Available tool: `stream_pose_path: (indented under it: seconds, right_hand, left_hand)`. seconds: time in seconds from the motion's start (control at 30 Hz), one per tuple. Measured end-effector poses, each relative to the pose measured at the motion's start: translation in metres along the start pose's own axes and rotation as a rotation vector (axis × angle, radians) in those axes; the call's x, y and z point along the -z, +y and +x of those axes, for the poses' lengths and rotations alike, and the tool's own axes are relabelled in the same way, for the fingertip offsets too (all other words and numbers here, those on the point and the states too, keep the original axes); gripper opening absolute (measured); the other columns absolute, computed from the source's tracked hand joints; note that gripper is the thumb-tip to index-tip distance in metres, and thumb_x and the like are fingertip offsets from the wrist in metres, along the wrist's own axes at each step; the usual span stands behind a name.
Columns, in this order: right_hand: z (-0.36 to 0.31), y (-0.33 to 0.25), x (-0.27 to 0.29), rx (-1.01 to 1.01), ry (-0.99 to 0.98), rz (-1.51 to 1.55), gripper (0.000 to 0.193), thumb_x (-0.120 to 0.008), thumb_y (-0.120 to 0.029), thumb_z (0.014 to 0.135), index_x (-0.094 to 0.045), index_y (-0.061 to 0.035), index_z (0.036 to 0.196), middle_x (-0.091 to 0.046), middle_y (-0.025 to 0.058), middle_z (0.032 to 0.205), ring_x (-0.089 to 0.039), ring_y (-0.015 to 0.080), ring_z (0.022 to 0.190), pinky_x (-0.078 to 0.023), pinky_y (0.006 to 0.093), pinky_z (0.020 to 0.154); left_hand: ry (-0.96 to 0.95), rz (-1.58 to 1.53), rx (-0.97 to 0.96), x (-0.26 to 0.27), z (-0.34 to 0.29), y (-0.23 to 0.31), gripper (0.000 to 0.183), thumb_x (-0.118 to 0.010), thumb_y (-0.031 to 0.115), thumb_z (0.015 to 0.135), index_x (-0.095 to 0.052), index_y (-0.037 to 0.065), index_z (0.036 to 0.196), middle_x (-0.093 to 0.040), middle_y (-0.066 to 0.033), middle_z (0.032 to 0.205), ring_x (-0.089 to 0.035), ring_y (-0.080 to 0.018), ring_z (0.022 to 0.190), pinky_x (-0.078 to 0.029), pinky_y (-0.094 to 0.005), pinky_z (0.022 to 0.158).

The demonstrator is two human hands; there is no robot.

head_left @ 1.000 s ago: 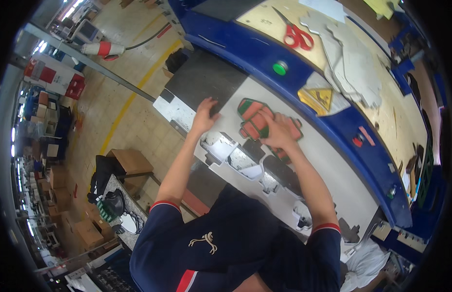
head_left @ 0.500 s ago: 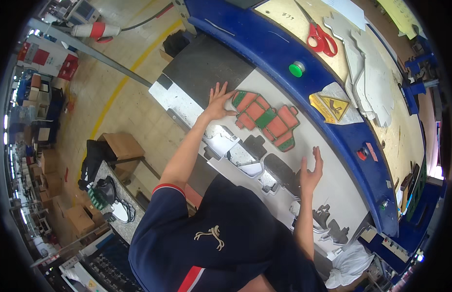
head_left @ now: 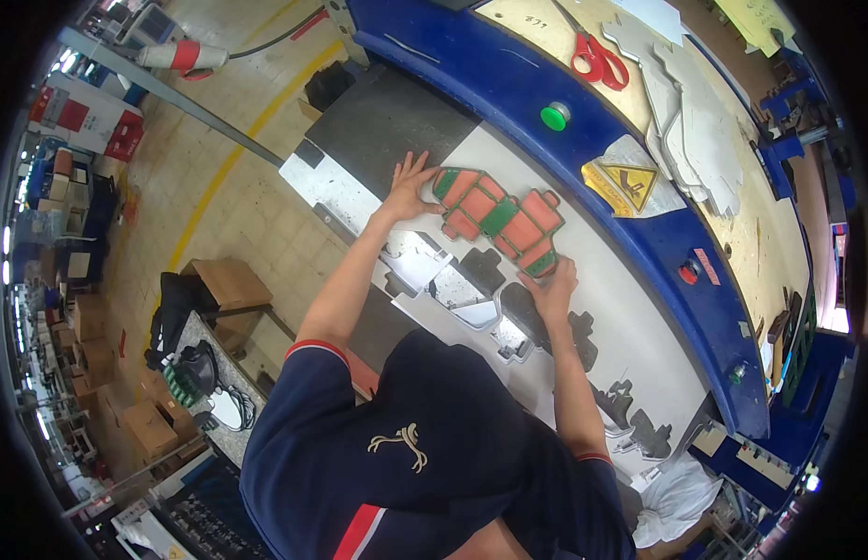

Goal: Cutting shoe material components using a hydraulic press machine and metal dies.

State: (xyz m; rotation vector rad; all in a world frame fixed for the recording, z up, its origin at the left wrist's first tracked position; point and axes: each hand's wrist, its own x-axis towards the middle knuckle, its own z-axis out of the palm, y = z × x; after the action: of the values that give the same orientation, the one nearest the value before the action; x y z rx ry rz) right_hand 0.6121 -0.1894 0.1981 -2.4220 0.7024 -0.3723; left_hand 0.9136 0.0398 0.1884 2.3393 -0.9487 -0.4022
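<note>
Grey bench at mid-frame carries one red-and-green block; left hand is spread at its upper-left end, right hand at its lower end, grip unclear.

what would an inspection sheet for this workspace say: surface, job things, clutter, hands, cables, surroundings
Surface: pale sheet, dark irregular shapes along its near side
Job's things: red-and-green segmented block, lying on the sheet
Clutter: red-handled scissors and grey cut sheets on the light-coloured top beyond
Hands: left hand open at the block's left end; right hand at its lower-right end, grip unclear
Cables: dark cable at a red-and-white connector, upper left
Surroundings: tiled floor, cardboard box at left
</note>
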Motion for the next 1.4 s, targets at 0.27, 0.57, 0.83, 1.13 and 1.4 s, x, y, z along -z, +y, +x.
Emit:
stream_pose_path:
  seconds: [0.27,0.57,0.83,1.13,1.4]
  right_hand:
    - [0.000,-0.006,-0.007,0.013,0.003,-0.001,0.078,-0.087,-0.039,0.066,-0.048,-0.0045,0.123,-0.051,0.0134,0.118,-0.047,0.0323,0.114,-0.033,0.0451,0.096]
    - [-0.002,-0.005,-0.008,0.002,0.055,-0.002,0.076,-0.088,-0.032,0.064,-0.050,-0.0063,0.124,-0.051,0.0128,0.119,-0.047,0.0318,0.115,-0.033,0.0448,0.098]
    - [-0.001,-0.007,-0.011,0.013,0.056,0.010,0.075,-0.089,-0.030,0.063,-0.051,-0.0063,0.124,-0.052,0.0125,0.119,-0.048,0.0318,0.115,-0.033,0.0446,0.099]
    - [-0.002,-0.007,-0.011,-0.003,0.047,-0.023,0.078,-0.088,-0.037,0.063,-0.052,-0.0066,0.124,-0.051,0.0119,0.120,-0.048,0.0316,0.115,-0.034,0.0450,0.098]
    - [0.005,-0.011,-0.008,-0.026,0.028,-0.015,0.079,-0.088,-0.040,0.064,-0.052,-0.0063,0.125,-0.051,0.0115,0.121,-0.049,0.0316,0.115,-0.034,0.0456,0.098]
  left_hand:
    - [0.047,-0.032,-0.042,0.000,-0.013,-0.007,0.089,-0.085,0.031,0.066,-0.045,0.015,0.144,-0.023,-0.0097,0.160,-0.008,-0.0345,0.150,-0.006,-0.0522,0.120]
    - [0.100,-0.015,-0.044,-0.008,-0.017,-0.002,0.089,-0.084,0.035,0.066,-0.045,0.019,0.145,-0.024,-0.0111,0.159,-0.010,-0.0308,0.150,-0.006,-0.0469,0.121]
    - [0.093,0.008,-0.045,-0.007,-0.019,-0.007,0.089,-0.082,0.039,0.069,-0.043,0.021,0.146,-0.023,-0.0101,0.160,-0.009,-0.0297,0.150,-0.006,-0.0459,0.121]
    - [0.105,-0.006,-0.029,-0.009,-0.018,-0.007,0.088,-0.082,0.038,0.069,-0.043,0.020,0.146,-0.023,-0.0092,0.160,-0.009,-0.0295,0.150,-0.005,-0.0461,0.121]
    - [0.091,0.008,-0.058,-0.003,-0.014,-0.009,0.088,-0.082,0.036,0.069,-0.042,0.018,0.146,-0.023,-0.0131,0.159,-0.009,-0.0330,0.150,-0.007,-0.0487,0.120]
